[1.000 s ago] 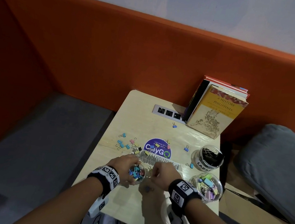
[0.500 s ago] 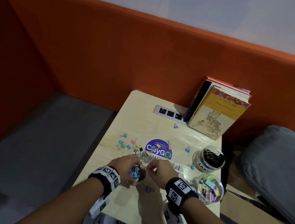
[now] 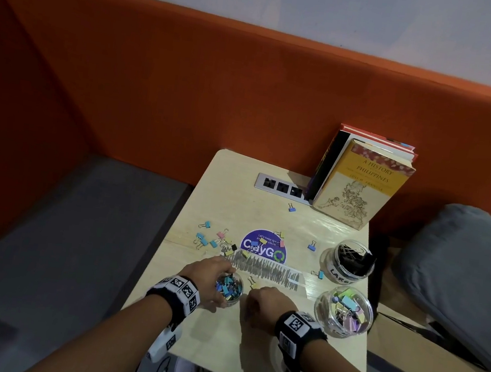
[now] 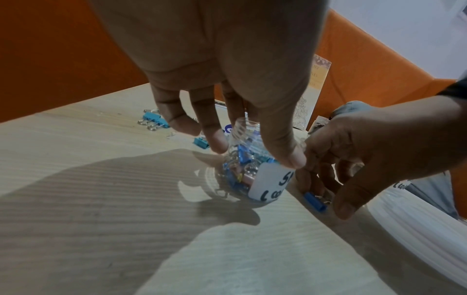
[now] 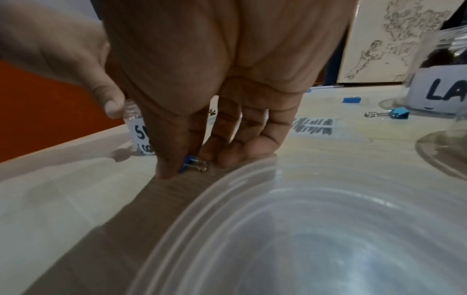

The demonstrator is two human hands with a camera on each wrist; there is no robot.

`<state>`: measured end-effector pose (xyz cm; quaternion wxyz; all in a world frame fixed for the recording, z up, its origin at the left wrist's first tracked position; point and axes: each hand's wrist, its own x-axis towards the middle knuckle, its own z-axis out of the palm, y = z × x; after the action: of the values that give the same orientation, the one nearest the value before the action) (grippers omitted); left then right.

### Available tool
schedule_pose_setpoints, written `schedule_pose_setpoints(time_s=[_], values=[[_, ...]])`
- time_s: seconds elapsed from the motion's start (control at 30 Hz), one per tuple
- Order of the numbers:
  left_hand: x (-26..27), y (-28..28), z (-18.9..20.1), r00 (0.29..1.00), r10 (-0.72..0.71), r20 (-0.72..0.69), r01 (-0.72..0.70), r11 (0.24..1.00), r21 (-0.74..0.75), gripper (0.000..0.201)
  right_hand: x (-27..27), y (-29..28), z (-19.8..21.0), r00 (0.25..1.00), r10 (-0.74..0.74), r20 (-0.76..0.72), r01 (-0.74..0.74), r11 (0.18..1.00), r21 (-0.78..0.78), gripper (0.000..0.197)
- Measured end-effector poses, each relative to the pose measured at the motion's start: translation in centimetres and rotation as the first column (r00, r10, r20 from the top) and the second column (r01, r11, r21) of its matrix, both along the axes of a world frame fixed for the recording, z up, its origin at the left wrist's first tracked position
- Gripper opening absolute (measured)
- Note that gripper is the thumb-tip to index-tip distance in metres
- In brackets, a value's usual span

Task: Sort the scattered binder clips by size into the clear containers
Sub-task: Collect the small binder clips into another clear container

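My left hand (image 3: pixel 211 279) grips the small clear jar (image 3: pixel 230 288), which is full of small coloured clips, with thumb and fingers around its neck (image 4: pixel 242 129). Just right of it, my right hand (image 3: pixel 264 301) is down on the table. Its thumb and fingers pinch a small blue binder clip (image 5: pixel 189 162), also seen in the left wrist view (image 4: pixel 314 201). A medium jar (image 3: pixel 343 311) of pastel clips and a jar labelled large (image 3: pixel 349 262) with black clips stand at the right. Loose clips (image 3: pixel 209 240) lie scattered beyond my hands.
Books (image 3: pixel 362 184) lean on the orange backrest by a socket strip (image 3: pixel 281 186). A round purple sticker (image 3: pixel 264 250) and a scribbled strip (image 3: pixel 268 270) mark the tabletop. A clear plastic lid (image 5: pixel 303 219) lies under my right wrist. A grey cushion (image 3: pixel 460 267) lies at the right.
My right hand has dropped from beside the small jar's mouth toward me and closed on the blue clip on the table. The left hand has kept hold of the jar.
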<state>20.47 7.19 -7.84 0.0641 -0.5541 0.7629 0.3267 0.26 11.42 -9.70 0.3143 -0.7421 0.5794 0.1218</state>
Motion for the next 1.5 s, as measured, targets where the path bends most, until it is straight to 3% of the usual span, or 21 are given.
schedule_pose_setpoints(time_s=[0.27,0.43,0.6,0.87,0.93,1.07,1.27,1.5], values=[[0.0,0.0,0.1,1.0,-0.007,0.003,0.007,1.0,0.004,0.077,0.1,0.2,-0.5,1.0,-0.018,-0.008,0.017,0.997,-0.073,0.022],[0.0,0.0,0.3,1.0,-0.026,0.01,0.026,1.0,-0.001,0.075,-0.6,0.0,0.0,0.999,-0.049,-0.002,0.049,0.997,-0.057,0.007],[0.0,0.1,0.2,1.0,-0.013,0.0,0.013,1.0,-0.009,0.073,-1.2,-1.0,1.0,0.974,-0.181,0.14,0.195,0.976,-0.098,0.015],[-0.1,0.0,0.3,1.0,0.008,0.018,-0.008,1.0,0.0,0.07,1.1,-3.3,2.9,0.897,-0.231,0.376,0.294,0.948,-0.121,0.003],[-0.1,0.0,0.4,1.0,0.006,0.025,-0.006,1.0,0.006,0.067,1.5,-3.4,2.8,0.889,-0.234,0.393,0.302,0.946,-0.119,0.008],[0.0,0.3,0.2,1.0,-0.007,0.023,0.007,1.0,-0.007,0.07,0.7,-3.1,2.1,0.928,-0.25,0.275,0.305,0.935,-0.18,0.022],[0.1,0.1,0.3,1.0,-0.021,0.021,0.021,1.0,-0.004,0.079,-0.5,-2.8,0.9,0.958,-0.28,0.063,0.287,0.943,-0.17,0.016],[0.1,0.0,0.2,1.0,-0.014,0.012,0.014,1.0,0.002,0.076,0.0,-3.4,0.1,0.951,-0.309,-0.008,0.305,0.943,-0.13,0.019]])
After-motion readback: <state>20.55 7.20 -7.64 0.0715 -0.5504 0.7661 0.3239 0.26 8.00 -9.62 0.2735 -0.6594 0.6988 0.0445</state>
